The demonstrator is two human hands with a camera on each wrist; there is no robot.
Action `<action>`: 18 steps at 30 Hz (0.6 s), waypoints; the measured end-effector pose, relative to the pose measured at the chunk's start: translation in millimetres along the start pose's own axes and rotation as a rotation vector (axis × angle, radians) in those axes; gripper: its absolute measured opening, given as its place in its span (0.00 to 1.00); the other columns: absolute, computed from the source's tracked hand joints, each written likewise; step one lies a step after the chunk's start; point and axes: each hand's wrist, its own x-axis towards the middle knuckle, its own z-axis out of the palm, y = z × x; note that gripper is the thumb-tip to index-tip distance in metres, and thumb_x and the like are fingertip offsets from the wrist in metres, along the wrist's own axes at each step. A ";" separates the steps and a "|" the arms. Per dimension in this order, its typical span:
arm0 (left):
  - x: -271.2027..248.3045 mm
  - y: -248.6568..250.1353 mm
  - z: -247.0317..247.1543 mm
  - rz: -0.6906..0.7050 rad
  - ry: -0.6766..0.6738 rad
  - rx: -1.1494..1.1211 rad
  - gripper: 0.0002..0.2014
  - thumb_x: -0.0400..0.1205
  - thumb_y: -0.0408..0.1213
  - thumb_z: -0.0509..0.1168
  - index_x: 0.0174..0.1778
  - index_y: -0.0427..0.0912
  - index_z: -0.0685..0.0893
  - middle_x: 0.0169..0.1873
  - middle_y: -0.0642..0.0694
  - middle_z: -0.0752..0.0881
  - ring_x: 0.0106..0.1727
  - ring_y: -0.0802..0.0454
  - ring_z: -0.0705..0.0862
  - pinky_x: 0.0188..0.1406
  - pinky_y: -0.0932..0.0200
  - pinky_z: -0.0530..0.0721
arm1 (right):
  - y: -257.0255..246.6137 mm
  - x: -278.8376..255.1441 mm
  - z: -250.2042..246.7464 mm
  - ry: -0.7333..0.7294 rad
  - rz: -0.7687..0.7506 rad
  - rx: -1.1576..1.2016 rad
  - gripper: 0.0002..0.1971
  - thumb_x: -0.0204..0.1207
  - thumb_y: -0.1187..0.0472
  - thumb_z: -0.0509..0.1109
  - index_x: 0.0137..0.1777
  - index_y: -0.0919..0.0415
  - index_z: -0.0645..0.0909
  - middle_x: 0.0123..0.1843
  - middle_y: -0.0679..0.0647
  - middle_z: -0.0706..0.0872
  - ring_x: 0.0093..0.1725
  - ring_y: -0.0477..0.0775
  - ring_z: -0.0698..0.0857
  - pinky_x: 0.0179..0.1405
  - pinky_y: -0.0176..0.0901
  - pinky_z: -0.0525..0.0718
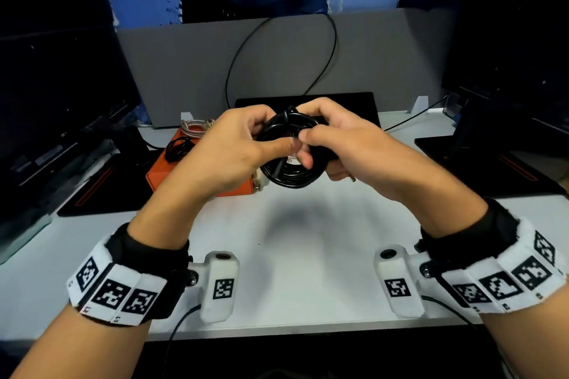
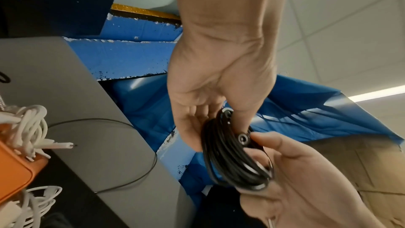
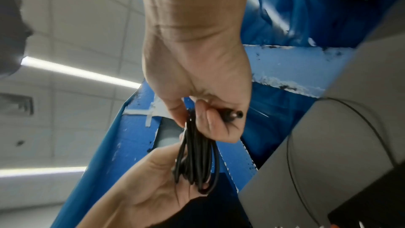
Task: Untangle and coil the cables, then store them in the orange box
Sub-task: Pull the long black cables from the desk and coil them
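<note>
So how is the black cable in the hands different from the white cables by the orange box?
The black cable is wound into a neat round coil; the white cables lie in a loose bunch. The black cable is held up in the air by the left hand and right hand; the white cables rest on the orange box, untouched. Both are thin cables.
</note>
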 end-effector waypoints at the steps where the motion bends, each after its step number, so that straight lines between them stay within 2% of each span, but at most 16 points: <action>1: 0.5 -0.1 3.7 0.002 0.066 0.028 0.17 0.74 0.46 0.79 0.47 0.37 0.86 0.41 0.36 0.89 0.41 0.48 0.89 0.51 0.38 0.87 | 1.7 0.6 3.1 0.030 -0.022 -0.056 0.08 0.87 0.58 0.63 0.63 0.55 0.77 0.36 0.49 0.86 0.26 0.40 0.72 0.31 0.38 0.67; 3: 1.2 -1.4 10.0 0.005 0.191 0.115 0.13 0.74 0.48 0.77 0.40 0.43 0.85 0.34 0.44 0.87 0.35 0.57 0.83 0.42 0.47 0.84 | 6.3 1.2 8.8 0.069 -0.068 -0.138 0.06 0.90 0.55 0.61 0.62 0.50 0.78 0.41 0.46 0.89 0.28 0.35 0.78 0.37 0.37 0.70; 5: 0.3 -0.6 14.0 0.024 0.308 0.226 0.08 0.76 0.43 0.76 0.36 0.49 0.83 0.29 0.54 0.85 0.32 0.62 0.81 0.33 0.61 0.78 | 8.7 0.6 13.3 0.098 -0.103 -0.220 0.07 0.91 0.51 0.61 0.62 0.47 0.79 0.45 0.44 0.88 0.33 0.32 0.81 0.41 0.37 0.73; 7: -2.2 2.1 16.3 0.042 0.389 0.287 0.11 0.77 0.40 0.73 0.33 0.54 0.79 0.28 0.58 0.84 0.33 0.65 0.82 0.27 0.70 0.73 | 7.4 -0.2 15.2 0.133 -0.150 -0.294 0.07 0.90 0.50 0.62 0.62 0.44 0.80 0.45 0.42 0.87 0.34 0.33 0.81 0.40 0.36 0.74; 9: -3.8 3.0 18.1 0.052 0.419 0.306 0.10 0.78 0.40 0.72 0.35 0.53 0.78 0.28 0.57 0.83 0.33 0.65 0.82 0.26 0.71 0.73 | 3.1 -0.8 14.9 0.136 -0.195 -0.293 0.07 0.91 0.52 0.62 0.56 0.40 0.82 0.42 0.43 0.87 0.31 0.35 0.81 0.37 0.36 0.74; 11: -4.4 2.5 21.2 0.062 0.427 0.370 0.07 0.79 0.42 0.71 0.41 0.50 0.78 0.31 0.54 0.85 0.34 0.57 0.83 0.27 0.66 0.74 | 0.6 -1.6 11.8 0.123 -0.207 -0.309 0.09 0.91 0.52 0.62 0.53 0.40 0.83 0.42 0.46 0.88 0.29 0.38 0.80 0.36 0.40 0.75; 13: -5.1 1.0 22.7 0.088 0.436 0.460 0.07 0.80 0.42 0.70 0.43 0.49 0.77 0.31 0.52 0.84 0.35 0.51 0.82 0.28 0.61 0.70 | -1.6 -3.1 8.2 0.090 -0.185 -0.332 0.10 0.92 0.52 0.61 0.59 0.45 0.85 0.45 0.48 0.89 0.27 0.41 0.79 0.35 0.45 0.78; 14: -5.5 1.2 22.5 0.092 0.440 0.491 0.08 0.80 0.42 0.70 0.42 0.49 0.76 0.30 0.52 0.83 0.34 0.51 0.81 0.27 0.62 0.69 | -2.9 -4.3 7.1 0.066 -0.172 -0.334 0.11 0.92 0.52 0.61 0.61 0.47 0.85 0.46 0.49 0.90 0.27 0.44 0.81 0.36 0.47 0.81; 16: -5.3 1.7 20.9 0.081 0.443 0.518 0.10 0.78 0.40 0.69 0.36 0.50 0.73 0.27 0.52 0.81 0.32 0.54 0.79 0.27 0.62 0.70 | -5.0 -6.0 5.4 0.014 -0.178 -0.327 0.13 0.93 0.53 0.60 0.65 0.52 0.85 0.46 0.50 0.90 0.35 0.50 0.87 0.44 0.55 0.89; 18: -5.3 1.7 21.3 0.069 0.451 0.518 0.11 0.76 0.39 0.68 0.33 0.50 0.72 0.26 0.52 0.81 0.32 0.49 0.80 0.28 0.53 0.73 | -5.4 -6.5 4.2 -0.014 -0.210 -0.339 0.14 0.93 0.54 0.60 0.66 0.56 0.85 0.46 0.51 0.90 0.49 0.53 0.90 0.60 0.62 0.87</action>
